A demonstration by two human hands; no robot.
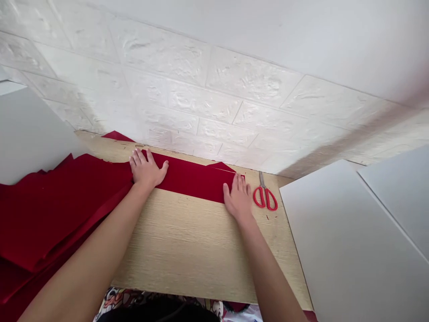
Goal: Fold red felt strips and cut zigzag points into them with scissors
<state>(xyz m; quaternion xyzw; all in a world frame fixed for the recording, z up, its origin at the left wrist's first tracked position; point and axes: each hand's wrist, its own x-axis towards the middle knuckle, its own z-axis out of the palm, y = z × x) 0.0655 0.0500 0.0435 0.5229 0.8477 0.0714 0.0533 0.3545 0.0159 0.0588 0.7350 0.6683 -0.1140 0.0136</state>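
A long strip of red fabric (pixel 191 179) lies flat across the wooden table, near the wall. My left hand (pixel 147 170) rests flat on its left end, fingers spread and thumb out to the right. On the strip's right end lies my right hand (pixel 238 197), palm down with its fingers stretched forward. Just right of that hand is a pair of scissors (pixel 264 197) with red handles, blades pointing at the wall. A larger pile of red fabric (pixel 67 192) covers the left of the table, beside my left forearm.
Small red scraps (pixel 117 135) lie along the wall edge. A white textured brick-pattern wall (pixel 187 98) closes off the back of the wooden tabletop (pixel 194 250). White panels stand at the left (pixel 36 129) and the right (pixel 348 232).
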